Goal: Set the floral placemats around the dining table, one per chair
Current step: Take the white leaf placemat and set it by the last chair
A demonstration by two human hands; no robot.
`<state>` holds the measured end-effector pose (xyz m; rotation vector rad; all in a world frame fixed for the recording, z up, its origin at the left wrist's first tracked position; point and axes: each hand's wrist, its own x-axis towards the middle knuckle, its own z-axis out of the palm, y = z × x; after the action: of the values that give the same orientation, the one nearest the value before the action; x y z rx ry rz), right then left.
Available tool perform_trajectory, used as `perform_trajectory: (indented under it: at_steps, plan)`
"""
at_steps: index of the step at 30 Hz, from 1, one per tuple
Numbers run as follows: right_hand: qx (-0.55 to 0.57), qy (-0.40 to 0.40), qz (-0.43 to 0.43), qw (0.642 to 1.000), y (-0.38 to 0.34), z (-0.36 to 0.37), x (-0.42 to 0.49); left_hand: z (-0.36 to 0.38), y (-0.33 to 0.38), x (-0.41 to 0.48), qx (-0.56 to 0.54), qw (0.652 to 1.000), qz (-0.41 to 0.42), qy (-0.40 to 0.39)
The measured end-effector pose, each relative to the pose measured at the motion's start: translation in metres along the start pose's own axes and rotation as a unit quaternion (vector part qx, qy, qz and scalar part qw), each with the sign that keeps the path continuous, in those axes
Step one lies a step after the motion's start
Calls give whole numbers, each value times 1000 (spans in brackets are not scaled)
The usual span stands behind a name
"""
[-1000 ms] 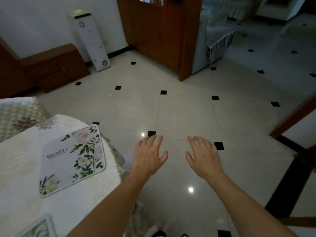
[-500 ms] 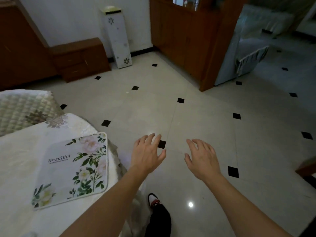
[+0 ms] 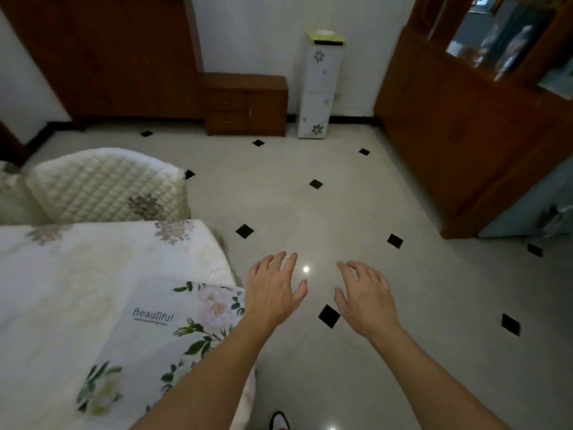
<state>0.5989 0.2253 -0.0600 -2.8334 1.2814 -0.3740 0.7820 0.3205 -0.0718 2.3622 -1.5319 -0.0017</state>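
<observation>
Cream, flower-embroidered cloth covers the dining table (image 3: 93,259), and one floral placemat (image 3: 161,321), printed with the word "Beautiful", lies flat on the table's near corner at the lower left. Its right side is partly hidden under the left forearm.

Both hands hang out over the tiled floor (image 3: 341,197), just beyond the table's edge. The left hand (image 3: 273,290) is palm down with its fingers loosely spread and nothing in it. The right hand (image 3: 367,299) is the same: relaxed, a little curved and empty. Neither touches the mat or the cloth.

At least one setting looks done. A quilted chair (image 3: 105,187) stands at the table's far end, and the stretch of cloth in front of it is bare, so that place probably needs a mat. No spare mats show anywhere, and most of the table runs off the left edge, so I cannot tell how many places are laid. With empty hands, the next step is likely fetching another mat.
</observation>
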Motion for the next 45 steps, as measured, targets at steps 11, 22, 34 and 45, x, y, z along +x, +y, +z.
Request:
perform_trajectory:
  at_steps: [11, 22, 34, 45]
  plan:
    - [73, -59, -280, 955, -148, 70, 118, -16, -145, -45, 32, 956, -287, 51]
    - [127, -155, -515, 833, -250, 117, 159, -19, -155, -123, 0, 763, -643, 70]
    - [103, -257, -568, 775, -242, 157, 179, 3, -92, -146, -48, 563, -811, 150]
    - [167, -397, -368, 824, -245, 174, 168, 30, -104, -166, -106, 500, -839, 188]
